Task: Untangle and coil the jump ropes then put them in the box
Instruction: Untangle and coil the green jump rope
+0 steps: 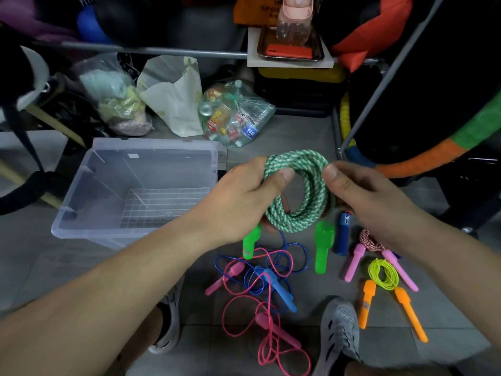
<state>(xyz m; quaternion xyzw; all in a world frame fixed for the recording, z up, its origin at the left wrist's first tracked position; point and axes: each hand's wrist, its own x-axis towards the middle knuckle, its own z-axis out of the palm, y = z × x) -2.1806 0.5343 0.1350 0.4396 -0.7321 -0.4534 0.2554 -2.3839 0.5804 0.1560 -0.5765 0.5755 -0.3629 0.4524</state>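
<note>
Green-and-white braided rope coil, just right of the clear plastic box, is gripped on either side by the left hand and right hand. Best keep loops pinched while carrying it left.

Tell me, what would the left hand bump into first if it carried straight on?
The left hand holds the green rope coil and points across it. It would likely meet the right hand, gripping the coil's other side, first, though depth is unclear.
</note>
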